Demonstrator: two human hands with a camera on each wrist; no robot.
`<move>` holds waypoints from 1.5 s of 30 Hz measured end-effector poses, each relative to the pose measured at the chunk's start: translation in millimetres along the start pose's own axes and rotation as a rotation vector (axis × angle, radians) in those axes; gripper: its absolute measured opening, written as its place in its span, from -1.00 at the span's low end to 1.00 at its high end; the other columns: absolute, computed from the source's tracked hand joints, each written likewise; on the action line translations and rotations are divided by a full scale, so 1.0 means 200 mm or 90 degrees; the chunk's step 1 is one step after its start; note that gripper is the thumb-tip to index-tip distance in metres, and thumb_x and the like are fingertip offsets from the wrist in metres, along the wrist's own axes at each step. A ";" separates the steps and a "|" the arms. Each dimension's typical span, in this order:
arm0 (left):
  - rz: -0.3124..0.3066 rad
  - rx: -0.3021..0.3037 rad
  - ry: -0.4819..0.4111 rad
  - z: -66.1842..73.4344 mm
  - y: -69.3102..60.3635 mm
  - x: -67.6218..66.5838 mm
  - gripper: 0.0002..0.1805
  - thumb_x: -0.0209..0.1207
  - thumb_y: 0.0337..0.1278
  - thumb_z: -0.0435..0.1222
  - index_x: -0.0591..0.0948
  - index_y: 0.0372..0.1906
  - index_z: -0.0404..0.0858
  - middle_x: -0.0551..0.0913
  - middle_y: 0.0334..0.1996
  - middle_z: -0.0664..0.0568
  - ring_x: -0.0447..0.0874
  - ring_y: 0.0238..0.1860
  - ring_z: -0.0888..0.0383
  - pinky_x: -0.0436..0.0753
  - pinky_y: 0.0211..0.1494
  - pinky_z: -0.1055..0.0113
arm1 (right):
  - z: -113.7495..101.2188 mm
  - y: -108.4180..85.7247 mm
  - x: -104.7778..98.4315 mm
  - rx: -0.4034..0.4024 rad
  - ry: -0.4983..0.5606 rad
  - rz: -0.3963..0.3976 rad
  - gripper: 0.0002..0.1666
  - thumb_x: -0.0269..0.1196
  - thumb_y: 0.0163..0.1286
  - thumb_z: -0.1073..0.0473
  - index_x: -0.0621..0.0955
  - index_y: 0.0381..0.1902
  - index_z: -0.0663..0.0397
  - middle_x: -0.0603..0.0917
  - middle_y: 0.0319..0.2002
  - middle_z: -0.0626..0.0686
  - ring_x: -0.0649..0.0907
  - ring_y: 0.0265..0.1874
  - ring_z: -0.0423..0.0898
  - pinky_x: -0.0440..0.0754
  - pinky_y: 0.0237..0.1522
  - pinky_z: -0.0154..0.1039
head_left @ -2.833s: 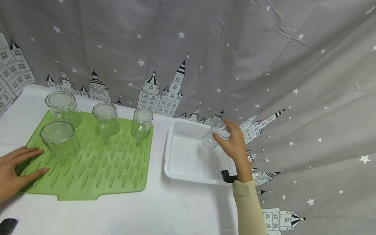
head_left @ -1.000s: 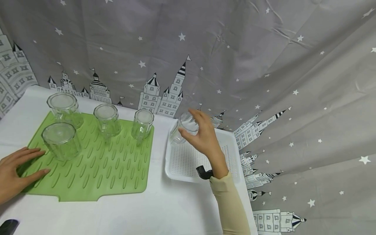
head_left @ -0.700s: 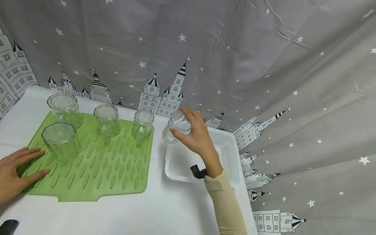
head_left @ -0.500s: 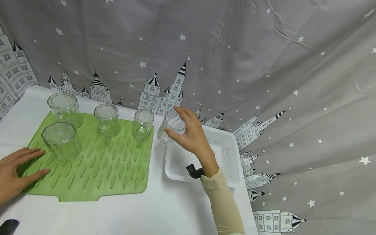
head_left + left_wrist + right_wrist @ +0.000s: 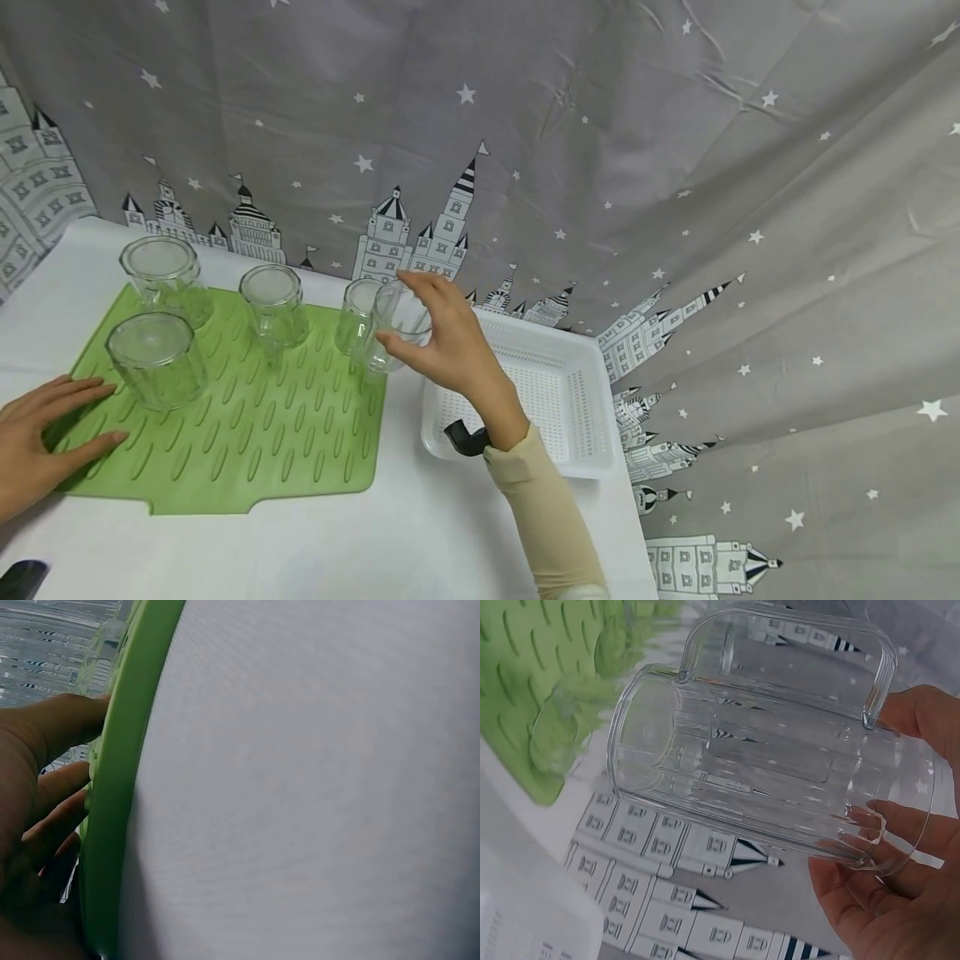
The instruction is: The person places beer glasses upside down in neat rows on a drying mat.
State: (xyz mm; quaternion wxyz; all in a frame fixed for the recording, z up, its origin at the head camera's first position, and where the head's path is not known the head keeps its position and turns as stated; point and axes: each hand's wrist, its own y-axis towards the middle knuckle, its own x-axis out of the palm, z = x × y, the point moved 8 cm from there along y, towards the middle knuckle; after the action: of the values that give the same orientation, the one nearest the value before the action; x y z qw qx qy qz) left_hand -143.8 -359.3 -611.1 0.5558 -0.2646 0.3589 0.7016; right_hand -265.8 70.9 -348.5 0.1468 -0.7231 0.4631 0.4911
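My right hand [image 5: 453,342] grips a clear glass mug [image 5: 401,312] near one end, with thumb and fingers round it. In the right wrist view the mug's handle [image 5: 787,615] is on the side away from the fingertips. From the head view, it overlaps the green mat's [image 5: 277,442] right edge and partly covers a smaller glass mug [image 5: 352,321] there. Whether the two touch I cannot tell. My left hand [image 5: 41,442] rests on the mat's left side, fingers extended, close to a wide glass [image 5: 157,367]. In the left wrist view its fingers [image 5: 64,735] touch the mat's edge.
Two more clear glass mugs, one at the back left [image 5: 161,279] and one at the back middle [image 5: 273,308], stand on the mat. To the right is a white perforated basket [image 5: 603,400] under my right forearm. Behind the white-covered table hangs a grey printed curtain [image 5: 600,125].
My right hand has carried the glass mug leftward, from over the white basket to the mat's right edge. The left hand and the other glasses stay where they were.
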 end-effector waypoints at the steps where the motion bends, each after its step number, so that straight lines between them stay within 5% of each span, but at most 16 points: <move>1: -0.002 -0.001 0.003 0.00 0.00 0.00 -0.12 0.41 0.38 -0.03 0.36 0.58 -0.42 0.19 0.63 -0.48 -0.19 0.78 -0.36 -0.30 0.84 -0.34 | -0.01 0.00 0.01 -0.002 0.001 -0.003 -0.07 0.48 0.38 -0.14 0.42 0.61 -0.08 0.51 0.53 -0.01 0.45 0.56 -0.04 0.48 0.65 -0.05; 11: 0.006 0.000 -0.005 0.00 0.00 -0.01 -0.13 0.42 0.37 -0.05 0.37 0.57 -0.42 0.20 0.64 -0.46 -0.18 0.78 -0.34 -0.31 0.86 -0.28 | -0.12 0.02 0.10 -0.025 0.010 -0.028 -0.06 0.47 0.39 -0.14 0.38 0.64 -0.14 0.49 0.53 -0.02 0.43 0.58 -0.05 0.48 0.65 0.02; 21: 0.002 -0.009 -0.007 -0.01 -0.02 -0.02 -0.15 0.38 0.43 -0.05 0.34 0.58 -0.43 0.17 0.65 -0.46 -0.22 0.79 -0.33 -0.30 0.85 -0.32 | -0.19 0.05 0.16 -0.035 0.012 -0.062 -0.04 0.44 0.42 -0.19 0.35 0.66 -0.15 0.48 0.53 -0.06 0.42 0.57 -0.11 0.49 0.64 -0.12; 27: -0.013 0.000 -0.025 0.05 -0.01 -0.03 -0.23 0.42 0.36 -0.23 0.41 0.51 -0.49 0.23 0.59 -0.55 -0.20 0.76 -0.42 -0.34 0.83 -0.36 | -0.21 0.05 0.15 -0.037 0.008 -0.060 -0.04 0.45 0.41 -0.19 0.35 0.66 -0.14 0.48 0.53 -0.04 0.43 0.57 -0.08 0.49 0.65 -0.08; 32: -0.002 0.012 -0.015 0.13 -0.03 -0.05 -0.41 0.42 0.33 -0.30 0.55 0.33 -0.53 0.35 0.45 -0.63 0.13 0.55 -0.66 -0.03 0.68 -0.56 | -0.22 0.06 0.16 -0.039 0.007 -0.061 -0.03 0.45 0.41 -0.20 0.34 0.67 -0.15 0.48 0.54 -0.04 0.43 0.57 -0.08 0.50 0.64 -0.09; 36: 0.013 -0.003 0.029 0.18 -0.05 -0.06 -0.50 0.39 0.37 -0.19 0.63 0.20 -0.47 0.48 0.32 -0.58 0.37 0.29 -0.66 0.23 0.42 -0.62 | -0.23 0.06 0.16 -0.043 0.012 -0.063 -0.03 0.45 0.41 -0.19 0.34 0.66 -0.14 0.47 0.54 -0.04 0.42 0.57 -0.09 0.51 0.63 -0.12; 39: 0.036 -0.005 0.027 0.23 -0.07 -0.07 -0.59 0.40 0.35 -0.17 0.70 0.10 -0.39 0.60 0.19 -0.52 0.48 0.16 -0.55 0.31 0.33 -0.59 | -0.23 0.05 0.16 -0.043 0.018 -0.066 -0.02 0.45 0.41 -0.19 0.35 0.66 -0.12 0.46 0.54 -0.04 0.42 0.57 -0.09 0.50 0.63 -0.13; 41: 0.058 0.012 0.008 0.27 -0.09 -0.08 -0.65 0.44 0.28 -0.19 0.74 0.04 -0.33 0.68 0.11 -0.45 0.64 0.18 -0.03 0.38 0.27 -0.50 | -0.23 0.05 0.16 -0.041 0.019 -0.068 -0.02 0.45 0.41 -0.19 0.35 0.66 -0.12 0.46 0.54 -0.04 0.42 0.56 -0.09 0.52 0.62 -0.13; 43: 0.071 0.030 -0.019 0.31 -0.10 -0.07 -0.69 0.49 0.20 -0.24 0.77 0.00 -0.26 0.73 0.05 -0.38 0.49 0.17 0.54 0.49 0.22 -0.12 | -0.23 0.05 0.16 -0.040 0.020 -0.068 -0.03 0.45 0.41 -0.19 0.35 0.66 -0.11 0.47 0.53 -0.03 0.43 0.56 -0.09 0.53 0.61 -0.12; 45: 0.057 0.039 -0.043 0.36 -0.12 -0.06 -0.69 0.51 0.18 -0.25 0.78 0.01 -0.22 0.74 0.06 -0.35 0.31 0.18 0.75 0.52 0.29 0.05 | -0.23 0.04 0.16 -0.041 0.019 -0.067 -0.03 0.45 0.41 -0.19 0.35 0.66 -0.12 0.47 0.53 -0.03 0.43 0.55 -0.09 0.53 0.61 -0.13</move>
State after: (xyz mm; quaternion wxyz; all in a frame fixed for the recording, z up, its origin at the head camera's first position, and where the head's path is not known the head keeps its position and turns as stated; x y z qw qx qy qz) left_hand -116.6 -306.0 -564.4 0.5435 -0.2075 0.3726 0.7230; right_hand -243.7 18.1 -352.0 0.1423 -0.7581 0.4105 0.4864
